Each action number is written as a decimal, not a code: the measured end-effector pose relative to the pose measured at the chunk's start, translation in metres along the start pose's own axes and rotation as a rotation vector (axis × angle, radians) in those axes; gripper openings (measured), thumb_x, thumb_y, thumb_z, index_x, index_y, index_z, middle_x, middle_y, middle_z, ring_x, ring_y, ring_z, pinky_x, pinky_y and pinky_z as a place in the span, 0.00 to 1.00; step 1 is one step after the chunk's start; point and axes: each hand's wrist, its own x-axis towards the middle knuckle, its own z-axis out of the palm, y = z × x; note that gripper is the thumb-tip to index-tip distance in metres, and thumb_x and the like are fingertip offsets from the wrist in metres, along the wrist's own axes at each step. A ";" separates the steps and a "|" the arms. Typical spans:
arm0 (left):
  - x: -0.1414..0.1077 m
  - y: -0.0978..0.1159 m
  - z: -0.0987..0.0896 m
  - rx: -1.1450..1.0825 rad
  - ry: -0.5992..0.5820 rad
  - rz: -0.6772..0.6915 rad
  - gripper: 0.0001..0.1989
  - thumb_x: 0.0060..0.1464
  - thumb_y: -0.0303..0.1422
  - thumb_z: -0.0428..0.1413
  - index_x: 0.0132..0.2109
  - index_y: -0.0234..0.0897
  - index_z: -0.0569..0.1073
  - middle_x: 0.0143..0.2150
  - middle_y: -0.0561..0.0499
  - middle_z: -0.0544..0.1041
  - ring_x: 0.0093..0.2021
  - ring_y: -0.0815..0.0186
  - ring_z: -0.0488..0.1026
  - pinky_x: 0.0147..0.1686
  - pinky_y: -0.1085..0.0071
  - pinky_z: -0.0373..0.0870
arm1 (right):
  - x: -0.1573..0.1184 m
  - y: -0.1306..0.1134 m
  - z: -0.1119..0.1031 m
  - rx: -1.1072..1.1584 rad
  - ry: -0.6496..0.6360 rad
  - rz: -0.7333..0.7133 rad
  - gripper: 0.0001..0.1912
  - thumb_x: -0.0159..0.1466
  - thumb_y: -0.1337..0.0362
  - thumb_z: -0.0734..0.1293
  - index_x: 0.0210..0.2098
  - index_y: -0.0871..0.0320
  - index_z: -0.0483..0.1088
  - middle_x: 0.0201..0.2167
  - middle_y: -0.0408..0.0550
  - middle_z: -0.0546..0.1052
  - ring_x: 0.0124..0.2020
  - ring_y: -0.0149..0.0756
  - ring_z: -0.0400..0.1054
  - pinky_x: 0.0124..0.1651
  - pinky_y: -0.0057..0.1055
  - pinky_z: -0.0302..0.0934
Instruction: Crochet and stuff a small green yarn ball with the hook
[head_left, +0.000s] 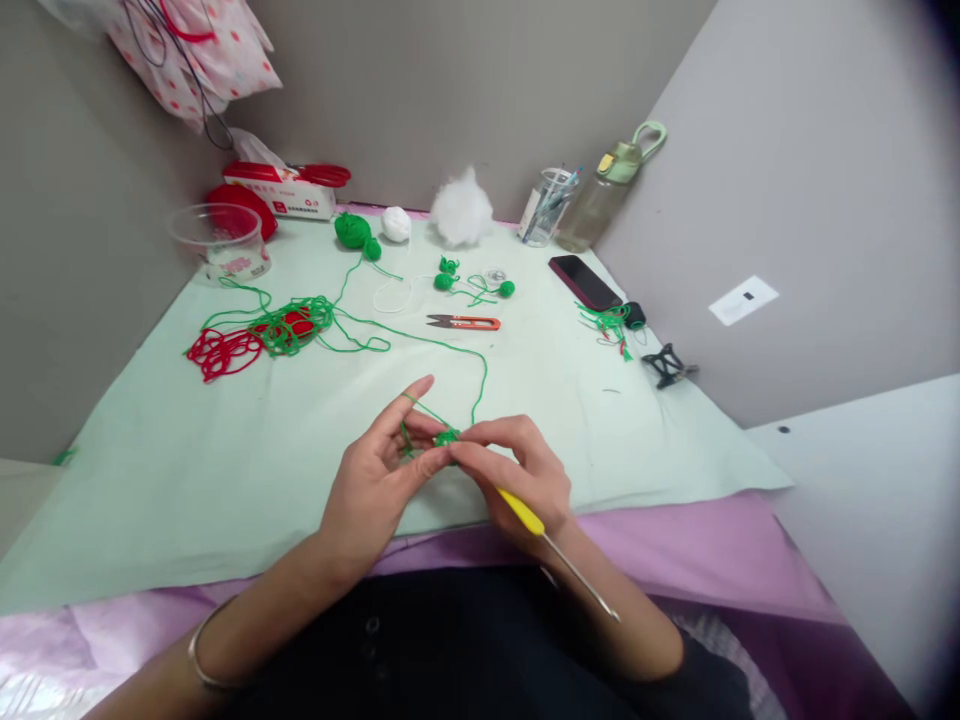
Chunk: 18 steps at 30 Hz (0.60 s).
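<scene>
A small green crochet piece (448, 438) is pinched between the fingertips of both hands, low over the table's front part. My left hand (386, 465) grips its left side, with the index finger raised and green yarn (484, 375) looped round it. My right hand (517, 470) closes on the piece's right side and also holds a crochet hook (523, 512) by its yellow handle. One metal end of the hook points back toward my right forearm; the other end is hidden by the fingers. The yarn runs back to a tangled green heap (289, 328) at the left.
Orange-handled thread snips (463, 322) lie beyond my hands. Small green crochet pieces (444, 282), a green yarn ball (352, 231), white stuffing (462, 210) and red yarn (225, 352) lie farther back. A phone (585, 283), bottle (604, 195) and black stand (667, 366) are on the right; a plastic tub (232, 245) stands left.
</scene>
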 end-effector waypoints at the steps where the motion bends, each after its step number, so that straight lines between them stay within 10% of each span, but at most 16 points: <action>1: -0.001 -0.002 0.000 0.030 0.027 0.037 0.33 0.52 0.33 0.70 0.64 0.45 0.73 0.39 0.55 0.76 0.42 0.69 0.73 0.47 0.76 0.71 | 0.000 -0.001 0.000 -0.047 -0.010 -0.012 0.17 0.65 0.76 0.69 0.52 0.57 0.77 0.43 0.53 0.78 0.43 0.37 0.74 0.42 0.34 0.75; 8: -0.006 0.001 0.007 -0.329 -0.142 -0.256 0.26 0.54 0.35 0.69 0.59 0.43 0.78 0.43 0.52 0.76 0.42 0.71 0.72 0.45 0.78 0.70 | 0.002 -0.006 -0.002 -0.182 0.082 -0.216 0.15 0.61 0.80 0.72 0.46 0.63 0.77 0.46 0.53 0.74 0.47 0.37 0.72 0.44 0.31 0.77; 18: 0.000 0.004 0.003 -0.318 -0.263 -0.298 0.29 0.54 0.34 0.69 0.62 0.41 0.75 0.44 0.49 0.78 0.42 0.68 0.73 0.45 0.73 0.70 | -0.005 -0.001 0.002 0.281 0.178 0.112 0.17 0.70 0.71 0.66 0.54 0.51 0.77 0.44 0.51 0.79 0.43 0.38 0.76 0.39 0.35 0.75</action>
